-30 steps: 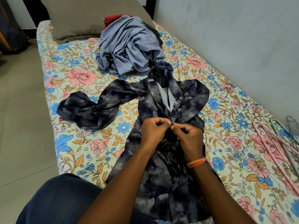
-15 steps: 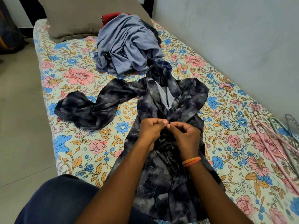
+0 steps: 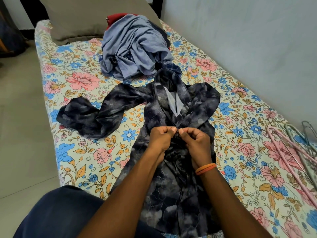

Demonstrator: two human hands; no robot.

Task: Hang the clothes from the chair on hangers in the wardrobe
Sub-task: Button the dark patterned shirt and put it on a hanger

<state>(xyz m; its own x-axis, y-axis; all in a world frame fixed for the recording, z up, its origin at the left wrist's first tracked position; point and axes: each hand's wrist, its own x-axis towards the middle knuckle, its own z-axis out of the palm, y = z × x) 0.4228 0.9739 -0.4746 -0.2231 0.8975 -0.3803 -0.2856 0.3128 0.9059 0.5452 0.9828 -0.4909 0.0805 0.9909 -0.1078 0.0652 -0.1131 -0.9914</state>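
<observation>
A dark navy shirt with a pale cloud print lies spread on the floral bedsheet, one sleeve stretched out to the left. My left hand and my right hand meet at the shirt's front opening, just below the collar. Both pinch the fabric edges between thumb and fingers, fingertips almost touching. An orange band circles my right wrist. Pink and metal hangers lie on the bed at the right edge.
A heap of grey-blue clothes with a red garment under it sits farther up the bed, in front of a grey pillow. A pale wall runs along the bed's right side. Tiled floor lies to the left.
Both hands stay pinched on the shirt front and have crept slightly up toward the collar. The shirt has barely shifted.
</observation>
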